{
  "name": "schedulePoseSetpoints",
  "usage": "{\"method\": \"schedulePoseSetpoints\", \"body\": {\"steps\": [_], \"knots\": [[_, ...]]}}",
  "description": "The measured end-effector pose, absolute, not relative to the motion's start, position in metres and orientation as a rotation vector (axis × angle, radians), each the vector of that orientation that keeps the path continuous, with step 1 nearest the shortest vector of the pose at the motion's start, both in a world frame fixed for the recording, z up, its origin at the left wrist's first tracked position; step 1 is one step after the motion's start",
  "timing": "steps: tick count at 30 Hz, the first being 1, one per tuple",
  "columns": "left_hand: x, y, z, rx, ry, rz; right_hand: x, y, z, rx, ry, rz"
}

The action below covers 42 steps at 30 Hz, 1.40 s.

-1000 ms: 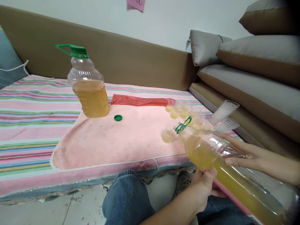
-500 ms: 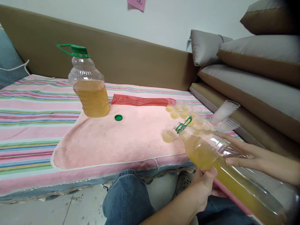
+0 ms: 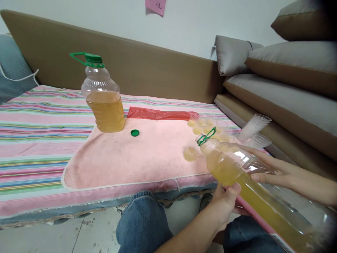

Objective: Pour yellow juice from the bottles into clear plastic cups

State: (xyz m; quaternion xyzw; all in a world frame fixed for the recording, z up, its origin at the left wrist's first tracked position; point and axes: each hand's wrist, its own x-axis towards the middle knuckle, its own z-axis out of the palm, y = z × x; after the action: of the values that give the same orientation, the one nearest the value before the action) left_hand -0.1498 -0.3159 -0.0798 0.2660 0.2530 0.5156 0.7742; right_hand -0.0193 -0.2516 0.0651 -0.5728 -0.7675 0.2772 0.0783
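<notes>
A large clear plastic bottle [image 3: 252, 189] of yellow liquid lies tilted across the right side, its uncapped neck with a green ring handle pointing left. My left hand [image 3: 226, 202] grips it from below near the shoulder. My right hand [image 3: 276, 172] holds its upper side, thumb and fingers spread round the body. Just left of the neck, a small clear cup [image 3: 190, 154] with yellow liquid stands on the pink cloth [image 3: 126, 154]. Behind the bottle are several more cups [image 3: 201, 123] holding liquid, partly hidden by it. No stream from the mouth can be made out.
Another big bottle [image 3: 106, 109] with a green cap stands upright at left. A green lid [image 3: 134, 133] lies on the cloth, before a red plastic bag [image 3: 160, 114]. Stacked empty cups [image 3: 254, 126] lean at right, beside piled cushions [image 3: 289, 88]. The bed edge [image 3: 105, 196] runs in front.
The bottle's neck has risen slightly, and my left hand has shifted a little up and left with it. The whole view has shifted slightly.
</notes>
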Motion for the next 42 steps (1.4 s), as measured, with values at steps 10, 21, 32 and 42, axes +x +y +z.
{"method": "schedulePoseSetpoints", "body": {"steps": [10, 21, 32, 42], "knots": [[-0.187, -0.307, -0.051, 0.704, 0.435, 1.321, -0.030, -0.269, 0.064, -1.481, -2.138, 0.878], [-0.252, -0.316, -0.028, 1.174, 0.784, 1.337, -0.053, -0.309, 0.030, -1.160, -1.893, 0.773], [-0.347, -0.354, -0.006, 1.318, 1.004, 1.532, -0.149, -0.306, 0.014, -0.621, -1.791, 0.944], [-0.409, -0.399, -0.016, 0.983, 1.655, 2.077, -0.293, -0.271, -0.009, -0.270, -1.683, 1.139]]}}
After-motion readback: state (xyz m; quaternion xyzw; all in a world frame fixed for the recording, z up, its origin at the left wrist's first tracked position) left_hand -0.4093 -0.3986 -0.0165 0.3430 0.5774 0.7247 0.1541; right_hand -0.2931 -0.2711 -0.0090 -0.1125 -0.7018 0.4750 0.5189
